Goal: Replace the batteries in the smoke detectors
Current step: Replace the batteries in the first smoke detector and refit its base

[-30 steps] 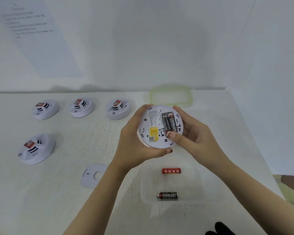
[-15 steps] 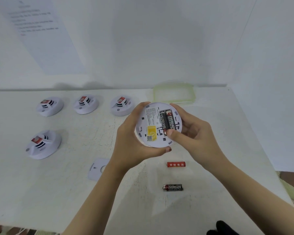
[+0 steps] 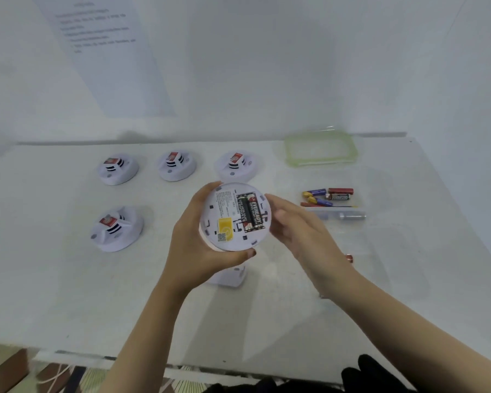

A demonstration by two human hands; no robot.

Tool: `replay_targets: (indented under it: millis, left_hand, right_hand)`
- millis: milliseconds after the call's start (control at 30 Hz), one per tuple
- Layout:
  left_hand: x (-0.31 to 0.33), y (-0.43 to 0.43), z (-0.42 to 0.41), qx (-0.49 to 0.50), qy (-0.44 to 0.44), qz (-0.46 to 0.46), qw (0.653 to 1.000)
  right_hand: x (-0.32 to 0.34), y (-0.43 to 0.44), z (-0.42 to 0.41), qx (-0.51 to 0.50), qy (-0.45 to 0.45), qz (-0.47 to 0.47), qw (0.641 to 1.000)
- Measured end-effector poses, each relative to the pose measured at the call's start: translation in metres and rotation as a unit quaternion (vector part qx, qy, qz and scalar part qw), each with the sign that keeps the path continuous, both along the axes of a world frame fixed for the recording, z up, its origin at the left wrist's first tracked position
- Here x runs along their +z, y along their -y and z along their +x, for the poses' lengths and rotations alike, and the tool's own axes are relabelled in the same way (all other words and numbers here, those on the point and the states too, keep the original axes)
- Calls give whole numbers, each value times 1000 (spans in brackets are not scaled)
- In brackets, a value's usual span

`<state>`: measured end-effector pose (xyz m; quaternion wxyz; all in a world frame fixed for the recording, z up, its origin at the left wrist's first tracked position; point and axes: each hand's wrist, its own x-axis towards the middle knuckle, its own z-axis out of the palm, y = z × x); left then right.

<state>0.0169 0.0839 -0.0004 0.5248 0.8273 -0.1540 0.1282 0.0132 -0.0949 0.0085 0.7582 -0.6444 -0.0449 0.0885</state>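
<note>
Black EVEREADY batteries (image 3: pixel 251 212), white smoke detector (image 3: pixel 236 244), left hand (image 3: pixel 199 251) gripping

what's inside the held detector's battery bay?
Two black Eveready batteries lie side by side in the smoke detector. Bay floor beneath them is covered.

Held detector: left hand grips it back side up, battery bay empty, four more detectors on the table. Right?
Not quite. The battery bay is not empty: the head view shows two black batteries seated side by side in it. The rest stands: the left hand grips the held detector back side up, and four more detectors sit on the table.
</note>
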Motion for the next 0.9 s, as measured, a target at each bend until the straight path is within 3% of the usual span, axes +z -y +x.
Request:
replay_targets:
  millis: [67,167,233,300,400,667,733,900]
  left_hand:
    - [0,-18,-1,8,-10,-9,1000]
    - [-3,-45,1,10,-26,-22,999]
    - [-6,-60,2,10,-33,-18,999]
    - [-10,-73,3,9,-39,-14,999]
    - [-15,-89,7,2,-51,-9,999]
    - [-23,-112,12,-28,-75,-4,997]
    - [-25,-117,13,-32,-79,-3,996]
    - [-29,-127,14,-35,-92,-8,995]
  right_hand:
    - [-9,-16,-1,-25,-41,-26,999]
    - [-25,-34,-9,2,38,-237,971]
    - [-36,-43,-13,75,127,-449,881]
    - [-46,-52,-15,108,170,-559,804]
    - [-53,-62,-14,108,176,-600,773]
    - [-62,-65,-10,42,202,-564,800]
    - [-59,-66,-10,2,148,-546,825]
    - [-52,-74,-6,-154,76,-365,915]
